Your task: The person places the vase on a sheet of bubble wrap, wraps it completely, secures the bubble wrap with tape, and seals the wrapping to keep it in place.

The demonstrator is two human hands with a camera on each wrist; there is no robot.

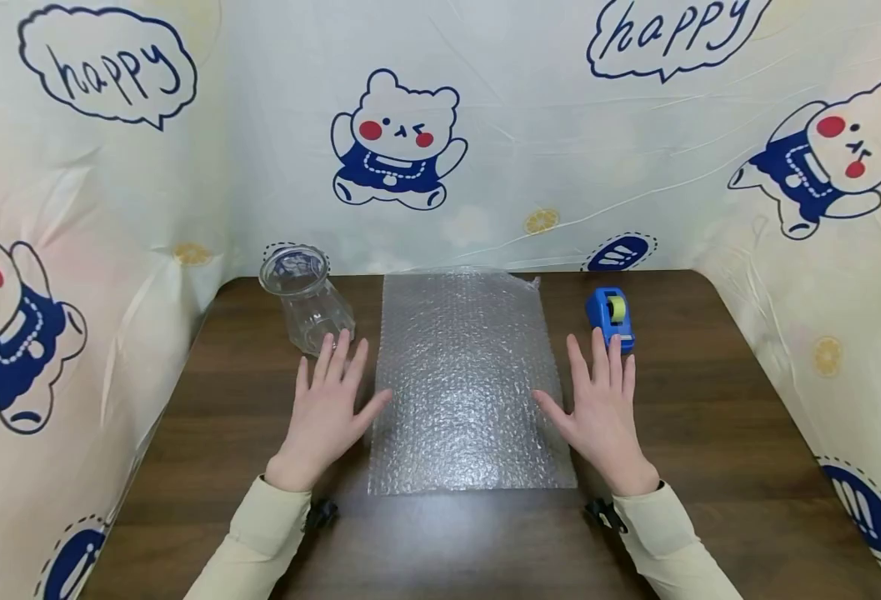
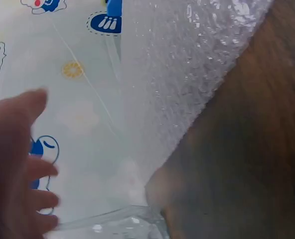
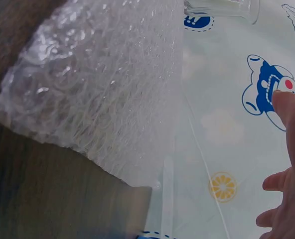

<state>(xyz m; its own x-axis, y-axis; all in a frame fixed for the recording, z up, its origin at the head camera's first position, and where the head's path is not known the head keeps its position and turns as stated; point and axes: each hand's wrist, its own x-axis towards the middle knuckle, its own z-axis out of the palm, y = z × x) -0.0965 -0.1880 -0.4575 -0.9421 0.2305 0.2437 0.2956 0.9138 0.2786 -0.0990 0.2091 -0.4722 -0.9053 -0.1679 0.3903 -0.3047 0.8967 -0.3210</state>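
A sheet of clear bubble wrap (image 1: 470, 383) lies flat in the middle of the dark wooden table. Over its left edge, my left hand (image 1: 327, 417) is spread with straight fingers and holds nothing; the thumb points toward the wrap. Just beyond those fingertips stands a clear glass jar (image 1: 308, 304) with a wide rim. My right hand (image 1: 601, 412) is likewise spread, at the wrap's right edge, its thumb overlapping that edge in the head view. Past its fingertips sits a blue tape dispenser (image 1: 609, 319) with a yellowish roll. In the left wrist view the wrap (image 2: 187, 64) shows beside the hand.
The brown table (image 1: 440, 550) has rounded far corners. A pale sheet (image 1: 500, 133) printed with cartoon bears and "happy" bubbles hangs behind it and along both sides, close to the table's edges.
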